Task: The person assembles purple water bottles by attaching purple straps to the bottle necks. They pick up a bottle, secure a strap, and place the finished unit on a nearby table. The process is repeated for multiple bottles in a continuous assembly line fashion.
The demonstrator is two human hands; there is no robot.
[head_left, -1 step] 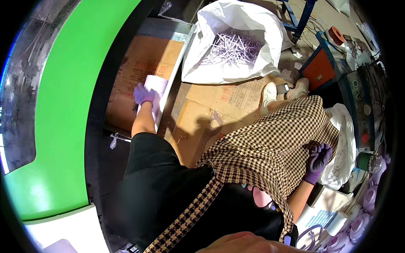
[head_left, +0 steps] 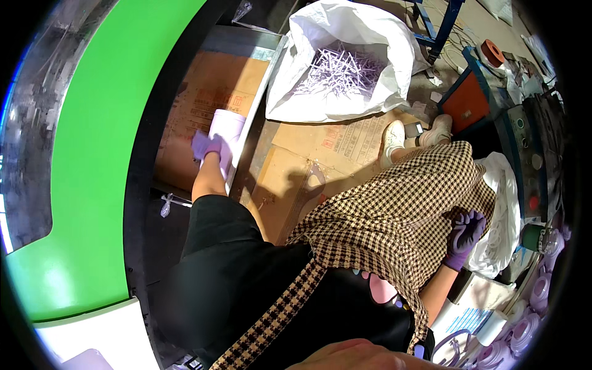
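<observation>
Her gloved left hand point(head_left: 206, 147) grips a pale lilac piece point(head_left: 227, 132), its long axis running away from her over the cardboard point(head_left: 209, 86). The right hand point(head_left: 465, 237), fingers curled loosely, rests on the checked skirt point(head_left: 394, 216) holding nothing

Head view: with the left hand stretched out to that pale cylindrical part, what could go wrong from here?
1. The gloved left hand grips the pale lilac cylindrical part at full arm's reach, beside a raised metal edge; the grip may slip.
2. The right hand rests on a white plastic bag, giving little steady support.
3. The open white sack of lilac pieces lies close to the feet and could be kicked.
</observation>
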